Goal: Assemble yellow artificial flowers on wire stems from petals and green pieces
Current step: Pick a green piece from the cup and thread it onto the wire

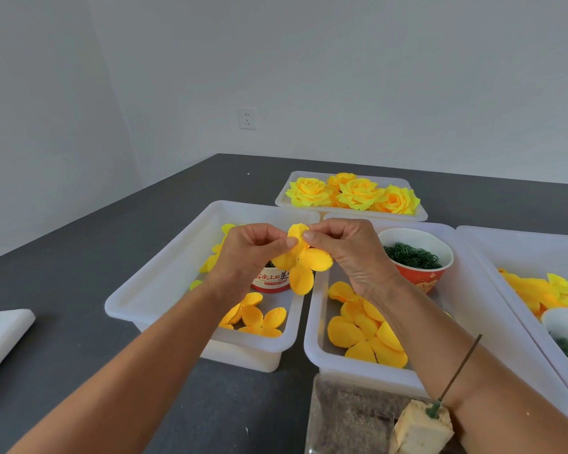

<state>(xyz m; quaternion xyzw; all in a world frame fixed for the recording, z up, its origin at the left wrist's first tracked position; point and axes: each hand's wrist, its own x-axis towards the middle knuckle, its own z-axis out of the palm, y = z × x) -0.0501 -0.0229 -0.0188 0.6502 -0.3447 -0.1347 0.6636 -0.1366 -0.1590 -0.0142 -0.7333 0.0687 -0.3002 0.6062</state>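
Both hands hold one yellow petal piece (304, 262) in the air above the two front trays. My left hand (246, 253) pinches its upper lobe from the left, and my right hand (348, 250) pinches the same lobe from the right. Loose yellow petal pieces lie in the left tray (151, 290) and in the middle tray (312, 342). A red paper cup (417, 257) in the middle tray holds small green rings. A wire stem (459, 371) stands tilted in a foam block (423, 427) at the bottom right. Finished yellow flowers (351, 193) fill the far tray.
A second red cup (271, 283) stands in the left tray, partly hidden behind the held petal. A right tray (492, 253) holds more petals and a white cup of green pieces. A clear box (341, 417) sits at the front edge. A white object (0, 335) lies far left.
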